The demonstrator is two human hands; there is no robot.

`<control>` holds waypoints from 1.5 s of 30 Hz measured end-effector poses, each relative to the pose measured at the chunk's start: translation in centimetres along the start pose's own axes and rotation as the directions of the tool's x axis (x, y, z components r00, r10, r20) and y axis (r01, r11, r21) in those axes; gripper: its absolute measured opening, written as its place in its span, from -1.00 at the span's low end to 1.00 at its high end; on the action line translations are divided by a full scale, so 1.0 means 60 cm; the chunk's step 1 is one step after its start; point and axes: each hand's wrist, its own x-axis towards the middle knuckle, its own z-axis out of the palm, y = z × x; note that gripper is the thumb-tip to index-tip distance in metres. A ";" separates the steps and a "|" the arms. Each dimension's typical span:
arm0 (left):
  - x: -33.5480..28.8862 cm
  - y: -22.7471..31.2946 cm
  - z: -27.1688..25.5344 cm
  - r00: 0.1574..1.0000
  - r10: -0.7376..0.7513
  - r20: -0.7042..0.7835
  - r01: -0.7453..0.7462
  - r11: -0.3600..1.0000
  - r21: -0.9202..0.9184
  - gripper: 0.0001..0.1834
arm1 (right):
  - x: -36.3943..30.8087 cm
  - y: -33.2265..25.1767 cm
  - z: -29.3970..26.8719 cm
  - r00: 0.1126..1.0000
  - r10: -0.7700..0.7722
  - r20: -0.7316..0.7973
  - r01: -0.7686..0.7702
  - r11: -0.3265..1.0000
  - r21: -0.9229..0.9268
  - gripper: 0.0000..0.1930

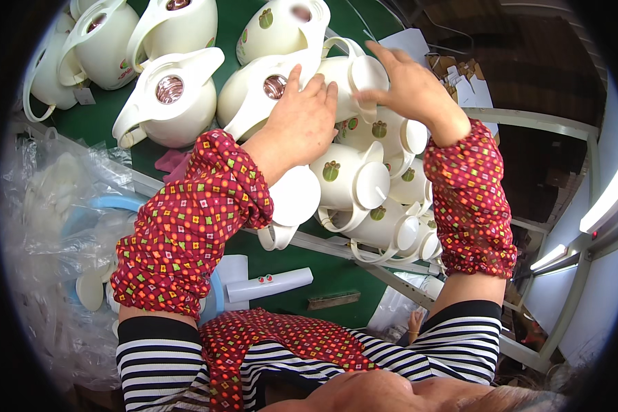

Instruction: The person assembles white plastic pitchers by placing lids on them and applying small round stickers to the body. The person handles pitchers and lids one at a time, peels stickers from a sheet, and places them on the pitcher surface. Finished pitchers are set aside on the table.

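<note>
Cream-coloured vacuum jugs with floral prints crowd the green bench. My left hand [301,118] lies over the body of one jug [333,69] that rests on its side, fingers extended and touching it. Beside that jug's round white lid [369,72] is my right hand [415,86], thumb and fingers apart; whether it touches the lid I cannot tell. Just left of my left hand stands a lidless jug [244,103] with a shiny pinkish opening. Below my hands, several lidded jugs lie on their sides, one with a green emblem [336,175].
More upright, open jugs [168,103] fill the bench's far left. Clear plastic bags [55,206] and a blue basin [216,295] are at the left. A white sheet roll [271,285] and a small bar [334,300] lie nearer me. A metal frame [529,120] stands at the right.
</note>
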 end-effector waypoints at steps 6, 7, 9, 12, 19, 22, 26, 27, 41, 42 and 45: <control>0.003 0.004 -0.005 1.000 0.001 0.013 -0.001 1.000 0.006 -0.15 | 0.024 0.015 0.016 0.984 0.079 0.161 -0.083 0.996 0.019 -0.18; 0.001 0.004 -0.006 1.000 0.002 0.010 -0.002 1.000 0.007 -0.15 | 0.029 0.010 0.008 0.977 0.119 0.180 -0.119 0.993 -0.011 -0.18; -0.002 0.004 -0.008 1.000 0.010 0.007 -0.010 1.000 0.001 -0.16 | 0.015 0.025 0.026 1.000 0.013 0.006 -0.013 1.000 0.027 -0.18; -0.003 0.003 -0.005 1.000 0.013 0.006 -0.013 1.000 0.006 -0.16 | 0.002 0.033 0.045 0.990 -0.105 -0.090 0.118 0.982 0.146 -0.16; 0.004 0.008 0.003 0.999 0.029 -0.021 -0.029 1.000 -0.005 -0.20 | -0.029 0.021 0.068 0.987 -0.008 -0.161 0.032 0.988 0.149 -0.22; -0.001 -0.006 0.012 0.993 0.040 -0.113 -0.039 0.999 0.015 -0.20 | -0.012 0.020 0.099 0.983 -0.073 -0.166 0.110 0.968 0.226 -0.21; 0.010 0.010 0.012 0.992 0.088 -0.092 -0.087 0.996 0.012 -0.21 | -0.017 -0.019 0.085 0.893 0.450 0.025 -0.446 0.872 0.203 -0.14; 0.011 0.011 0.006 0.995 0.074 -0.072 -0.073 0.997 0.009 -0.21 | -0.009 -0.027 0.085 0.892 0.452 0.004 -0.443 0.872 0.207 -0.10; 0.013 0.020 -0.019 0.995 0.027 0.091 -0.033 0.997 0.065 -0.19 | -0.009 -0.035 0.116 0.946 0.314 -0.086 -0.288 0.930 0.231 -0.02; 0.012 0.022 -0.018 0.994 0.028 0.106 -0.035 0.997 0.071 -0.19 | -0.016 -0.028 0.115 0.974 0.196 -0.114 -0.175 0.969 0.176 -0.05; 0.010 0.021 -0.021 0.996 0.016 0.091 -0.022 0.998 0.063 -0.18 | -0.008 -0.004 0.124 0.995 0.078 -0.070 -0.059 0.969 0.240 -0.18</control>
